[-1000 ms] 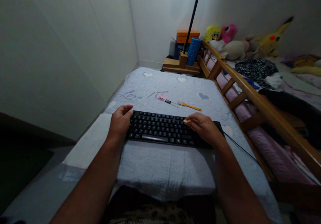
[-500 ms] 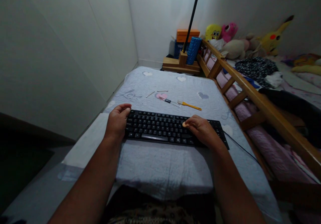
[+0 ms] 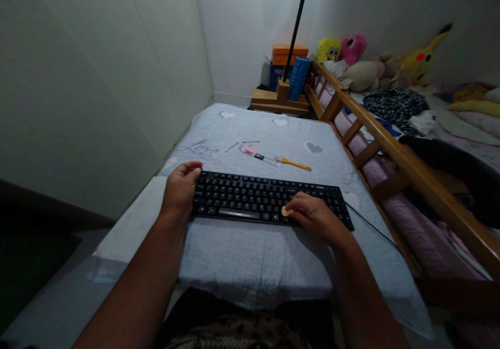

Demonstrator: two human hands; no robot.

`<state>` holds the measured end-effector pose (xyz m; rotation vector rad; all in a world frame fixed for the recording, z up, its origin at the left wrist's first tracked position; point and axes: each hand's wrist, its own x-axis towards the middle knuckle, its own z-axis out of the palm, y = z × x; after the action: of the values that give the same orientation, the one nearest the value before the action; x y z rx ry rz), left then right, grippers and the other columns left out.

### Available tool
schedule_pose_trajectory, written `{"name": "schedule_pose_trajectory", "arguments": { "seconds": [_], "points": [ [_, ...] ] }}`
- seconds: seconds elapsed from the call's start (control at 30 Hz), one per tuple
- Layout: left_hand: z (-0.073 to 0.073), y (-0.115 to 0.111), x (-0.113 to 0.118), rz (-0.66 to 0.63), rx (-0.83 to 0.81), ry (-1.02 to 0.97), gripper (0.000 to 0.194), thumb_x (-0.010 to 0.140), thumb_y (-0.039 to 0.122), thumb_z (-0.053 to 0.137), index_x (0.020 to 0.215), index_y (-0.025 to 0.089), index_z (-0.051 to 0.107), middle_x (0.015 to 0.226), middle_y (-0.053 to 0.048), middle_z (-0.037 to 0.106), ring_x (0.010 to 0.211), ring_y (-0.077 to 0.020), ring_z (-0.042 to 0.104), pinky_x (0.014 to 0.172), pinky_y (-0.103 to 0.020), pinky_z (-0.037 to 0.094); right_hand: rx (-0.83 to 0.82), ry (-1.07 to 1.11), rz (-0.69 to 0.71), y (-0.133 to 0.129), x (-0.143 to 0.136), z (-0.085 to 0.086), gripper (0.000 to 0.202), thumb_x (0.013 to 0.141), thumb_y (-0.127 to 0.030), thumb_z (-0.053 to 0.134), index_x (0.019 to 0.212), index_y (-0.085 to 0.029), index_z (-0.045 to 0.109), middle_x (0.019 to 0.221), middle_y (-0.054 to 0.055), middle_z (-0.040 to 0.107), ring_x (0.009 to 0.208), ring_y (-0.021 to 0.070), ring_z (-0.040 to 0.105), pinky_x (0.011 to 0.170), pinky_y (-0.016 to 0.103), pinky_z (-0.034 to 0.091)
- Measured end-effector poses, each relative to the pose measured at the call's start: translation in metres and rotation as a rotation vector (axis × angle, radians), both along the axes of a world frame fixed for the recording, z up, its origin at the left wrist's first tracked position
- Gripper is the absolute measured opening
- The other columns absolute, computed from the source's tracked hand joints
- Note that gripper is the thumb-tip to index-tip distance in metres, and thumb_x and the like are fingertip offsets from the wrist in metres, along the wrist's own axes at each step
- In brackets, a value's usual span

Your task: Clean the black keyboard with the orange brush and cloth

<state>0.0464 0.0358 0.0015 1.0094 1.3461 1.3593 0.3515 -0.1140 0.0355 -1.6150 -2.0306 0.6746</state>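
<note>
A black keyboard (image 3: 242,199) lies across the cloth-covered table. My left hand (image 3: 178,191) grips its left end, thumb and fingers closed at the upper corner. Pinched in my right hand (image 3: 315,214) is a small, round, tan sponge-like piece (image 3: 286,212), pressed on the lower keys right of the space bar. Part of the number pad is hidden under that hand. Beyond the keyboard lie a yellow-handled brush (image 3: 296,164), a wire tool with a dark middle (image 3: 259,157) and two thin swab-like sticks, one of them a slanted stick (image 3: 232,147).
The keyboard cable (image 3: 373,226) runs off to the right. A wooden bed rail (image 3: 375,125) borders the table's right side, with plush toys behind it. White panels (image 3: 128,78) stand on the left. A black pole (image 3: 297,26) rises from a wooden base at the far end.
My right hand has moved down toward the keyboard's near edge with the tan piece. My left hand keeps its grip on the left end. The whole view has shifted slightly.
</note>
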Motion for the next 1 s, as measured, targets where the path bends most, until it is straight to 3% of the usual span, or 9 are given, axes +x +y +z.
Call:
{"name": "schedule_pose_trajectory", "arguments": {
  "seconds": [0.33,0.67,0.83,1.0],
  "points": [
    [0.004,-0.002,0.002,0.005,-0.014,-0.002,0.031,0.062,0.030,0.073,0.089,0.017,0.068,0.081,-0.001,0.065,0.068,-0.0132,0.053,0.062,-0.025,0.040,-0.004,-0.023,-0.001,-0.008,-0.001,0.002,0.021,0.092,-0.010,0.055,0.094,-0.019,0.074,0.096,0.006,0.068,0.088,0.0174,0.066,0.079,0.030,0.051],
    [0.001,-0.001,0.001,0.003,0.001,-0.003,0.030,0.061,0.030,0.074,0.089,0.018,0.069,0.084,-0.002,0.067,0.069,-0.0143,0.055,0.063,-0.026,0.042,-0.098,0.001,0.074,-0.020,-0.001,0.016,0.020,0.093,-0.013,0.057,0.091,-0.023,0.074,0.093,0.004,0.070,0.086,0.0155,0.067,0.079,0.028,0.051],
    [0.003,-0.001,0.002,0.011,-0.002,-0.004,0.031,0.061,0.029,0.074,0.089,0.018,0.070,0.086,-0.002,0.067,0.072,-0.0147,0.056,0.064,-0.026,0.042,-0.005,0.009,-0.002,-0.013,-0.010,0.010,0.021,0.093,-0.011,0.056,0.094,-0.022,0.074,0.094,0.005,0.068,0.087,0.0156,0.066,0.080,0.028,0.050],
    [0.003,-0.002,0.002,0.005,-0.006,-0.004,0.031,0.061,0.031,0.074,0.090,0.017,0.069,0.086,-0.001,0.067,0.071,-0.0137,0.055,0.065,-0.026,0.041,-0.026,-0.009,-0.014,-0.015,-0.010,0.004,0.021,0.091,-0.009,0.057,0.092,-0.022,0.074,0.093,0.005,0.068,0.086,0.0160,0.067,0.078,0.028,0.051]
  ]
}}
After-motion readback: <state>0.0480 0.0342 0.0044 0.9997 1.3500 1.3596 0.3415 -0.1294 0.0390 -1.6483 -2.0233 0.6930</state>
